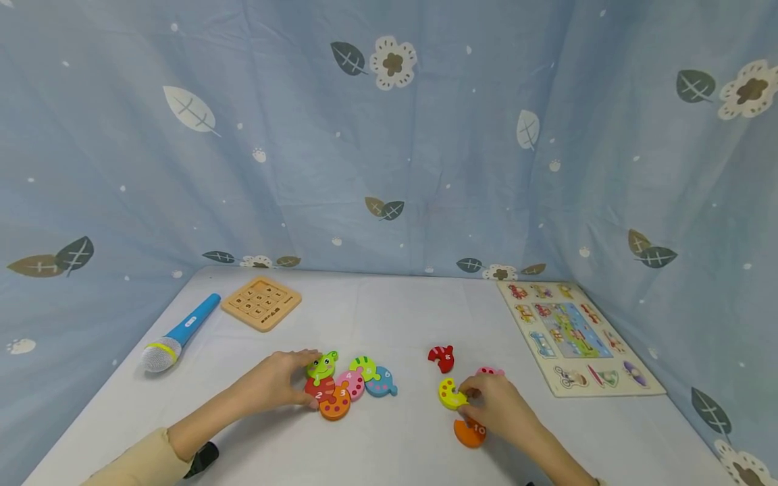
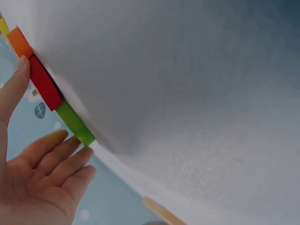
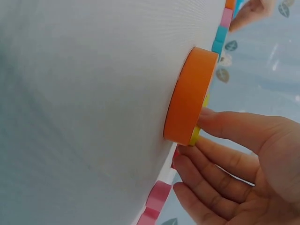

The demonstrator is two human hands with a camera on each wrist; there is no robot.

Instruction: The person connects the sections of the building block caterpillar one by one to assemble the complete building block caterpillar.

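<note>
A curved row of joined caterpillar puzzle pieces (image 1: 335,407), numbered 1 to 6, lies on the white table. My left hand (image 1: 273,385) rests against its left side, fingertips by the green head piece (image 2: 75,123) and thumb by the red piece (image 2: 45,84). To the right, my right hand (image 1: 501,408) pinches a yellow spotted puzzle piece (image 1: 450,393) between thumb and index finger. In the right wrist view the orange piece (image 3: 191,96) hides most of the yellow one. That orange piece, marked 10, lies just in front of the hand.
A red piece (image 1: 442,358) lies beyond the yellow one, and a pink piece (image 1: 489,370) is partly hidden behind my right hand. Back left are a wooden number board (image 1: 261,304) and a blue toy microphone (image 1: 182,334). A picture puzzle board (image 1: 577,341) lies at the right edge.
</note>
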